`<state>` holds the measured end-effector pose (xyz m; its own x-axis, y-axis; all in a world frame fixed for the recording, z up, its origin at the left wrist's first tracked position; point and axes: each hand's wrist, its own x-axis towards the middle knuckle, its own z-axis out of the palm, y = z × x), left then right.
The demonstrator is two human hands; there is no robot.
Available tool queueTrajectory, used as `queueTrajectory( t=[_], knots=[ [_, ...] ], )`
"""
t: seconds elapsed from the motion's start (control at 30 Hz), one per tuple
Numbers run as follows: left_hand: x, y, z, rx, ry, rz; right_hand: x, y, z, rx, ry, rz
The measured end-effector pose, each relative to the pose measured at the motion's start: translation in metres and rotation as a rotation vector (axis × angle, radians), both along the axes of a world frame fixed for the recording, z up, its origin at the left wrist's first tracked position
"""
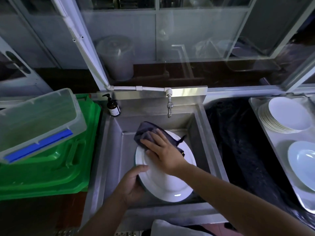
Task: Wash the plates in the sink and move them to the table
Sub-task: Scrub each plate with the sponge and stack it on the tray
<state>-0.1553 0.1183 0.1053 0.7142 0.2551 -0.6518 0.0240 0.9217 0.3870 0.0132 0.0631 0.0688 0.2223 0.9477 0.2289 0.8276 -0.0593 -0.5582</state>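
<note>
Green crate point(51, 164) at 9 o'clock of the sink, a clear lidded tub point(37, 120) resting tilted on top of it. Brown pump bottle point(113, 106) on the sink ledge at 11 o'clock of the basin. Not involved in this step.

Sink point(115, 150): steel basin, tap point(169, 106) at 12 o'clock, no water stream visible.

Left hand point(132, 183) grips the plate point(168, 183) at its 8 o'clock rim, thumb over the top edge, fingers curled beneath. The plate is held tilted above the basin floor, near edge lower. Another rim seems to show under it; cannot confirm a second plate.

Right hand point(162, 150) lies flat, fingers spread and straight, pressing a dark grey cloth point(146, 132) onto the plate's 11 o'clock part. The cloth overhangs the far rim.

Plate appearance: white, round, glossy, wide rim around a shallow well, a highlight at 6 o'clock. No residue visible.

Handling judgement: stiff glazed ceramic, moderately heavy, breakable against steel. Likely slick if wet or soapy. Best hold is the rim, thumb above and fingers below, as the left hand has it; two hands at opposite edges for carrying.

Table point(279, 147) at 3 o'clock: a stack of white plates point(288, 114) at its far end, more plates point(303, 166) nearer. Washing appears well along.
</note>
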Motion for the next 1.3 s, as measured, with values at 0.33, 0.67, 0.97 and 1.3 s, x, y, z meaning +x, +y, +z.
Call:
queueTrajectory(
  t=[0.33,0.67,0.97,1.3],
  knots=[
    [-0.001,0.016,0.006,0.013,-0.025,0.212,0.031,-0.034,-0.018,-0.261,0.294,-0.442],
    [0.017,0.014,-0.004,0.061,-0.043,0.161,-0.037,0.001,-0.004,-0.022,0.212,-0.108],
    [-0.007,0.018,-0.011,0.054,-0.012,0.181,0.032,-0.022,-0.028,-0.317,0.233,-0.375],
    [0.006,0.032,-0.021,0.028,-0.074,0.288,-0.048,-0.025,-0.032,-0.069,0.201,-0.054]
  ],
)
